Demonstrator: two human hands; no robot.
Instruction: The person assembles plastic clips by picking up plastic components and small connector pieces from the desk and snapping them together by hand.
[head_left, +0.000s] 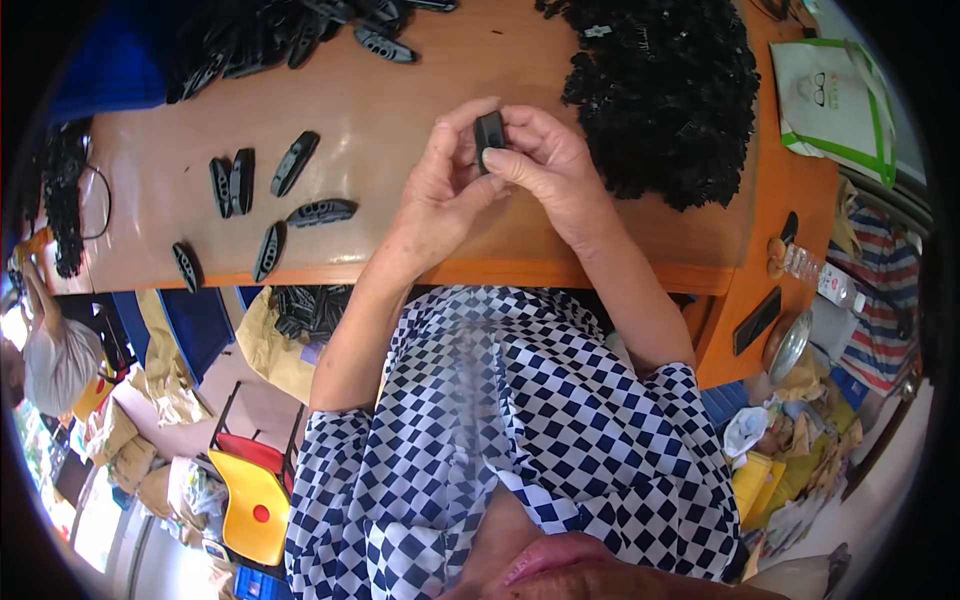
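Note:
Between my two hands, above the table (400, 85), is a small black plastic part (489, 130). My left hand (448, 165) closes round it from the left. My right hand (543, 160) grips it from the right, with the thumb pressed on its near end. Several long black plastic pieces with holes lie to the left, among them one piece (322, 212) nearest my left wrist and another (295, 163) behind it. A wide heap of small black parts (665, 100) spreads just right of my right hand.
More black pieces (385, 45) are piled at the far left beside a blue bin (110, 60). A white and green bag (835, 105), a plastic bottle (835, 285) and a phone (757, 321) are at the right. Another person (60, 360) sits at the far left near a yellow chair (245, 505).

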